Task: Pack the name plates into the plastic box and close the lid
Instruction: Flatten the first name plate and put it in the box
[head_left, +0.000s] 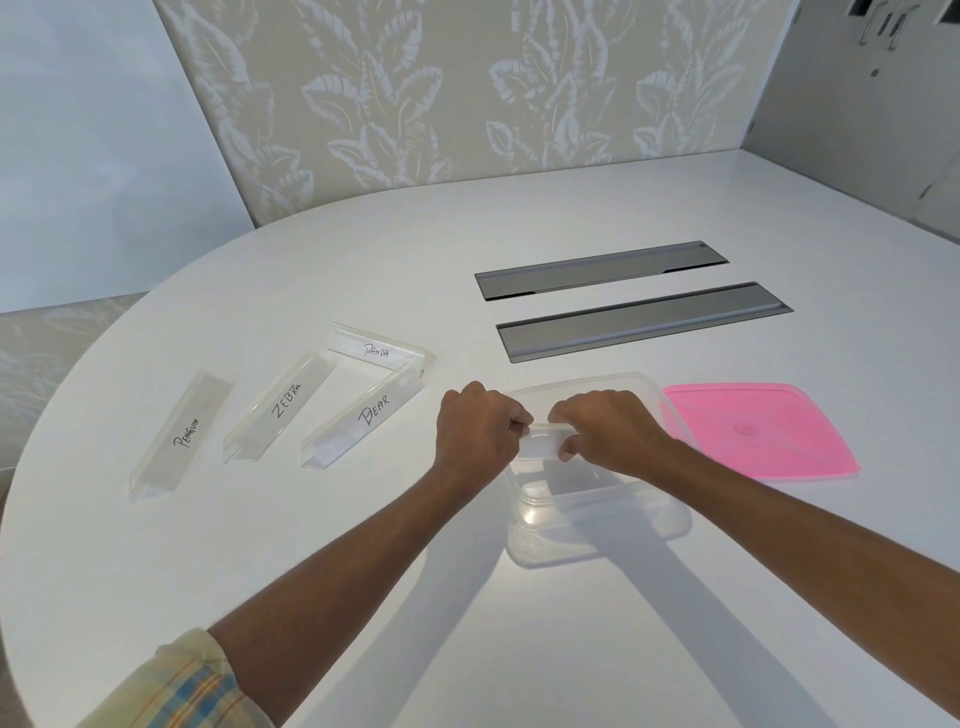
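The person leaned over the white worktop (363, 597) with both arms stretched out. The left hand (480, 426) and the right hand (608, 431) each pinched one end of a clear name plate (540, 446), fingers curled round it, so that it hung crosswise between them over the open top of the plastic box (623, 538). From where I stood, I could not tell whether the plate touched the box's rim or hung just above it, and any writing on it was hidden by the fingers.

The box was see-through and stood around the middle of the worktop, towards its near edge. Just beside it, towards the right edge, the pink lid (758, 431) lay flat on the surface, apart from the box.

Four more plates lay towards the left edge. The PENGUIN plate (179, 436) was nearest that edge, then the ZEBRA plate (280, 408), then the BEAR plate (363, 415), all three slanted roughly alike and apart from one another. The PANDA plate (376, 351) lay across the far ends of ZEBRA and BEAR, close against the far end of BEAR.

Further back, towards the far edge, two long grey panels (644, 320) sat flush in the surface, one behind the other. A checked sleeve (182, 686) covered the left arm near the elbow. Behind the worktop rose a wall (415, 93) papered with pale leaves.
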